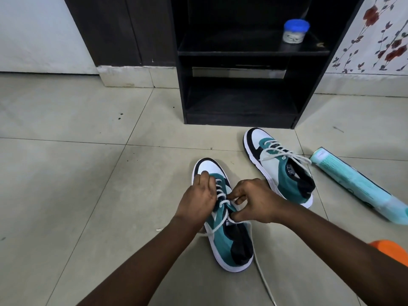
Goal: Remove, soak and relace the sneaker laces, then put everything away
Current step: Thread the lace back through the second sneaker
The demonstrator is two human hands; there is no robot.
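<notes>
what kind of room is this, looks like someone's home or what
Most likely a room in a home, on the floor by a storage corner: a tiled floor, a dark open shelf unit holding a blue-lidded jar, and floral-patterned wall covering to the right.

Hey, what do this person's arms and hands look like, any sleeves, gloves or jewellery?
Both forearms are bare, with no sleeves in view. The left hand and right hand wear no gloves, and no rings, watch or bracelet show. Two ordinary bare hands, nothing marked on them.

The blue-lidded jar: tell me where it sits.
In the head view the blue-lidded jar stands upper right, on the upper shelf of the dark shelf unit, toward the shelf's right end, beyond the two sneakers on the floor.
</notes>
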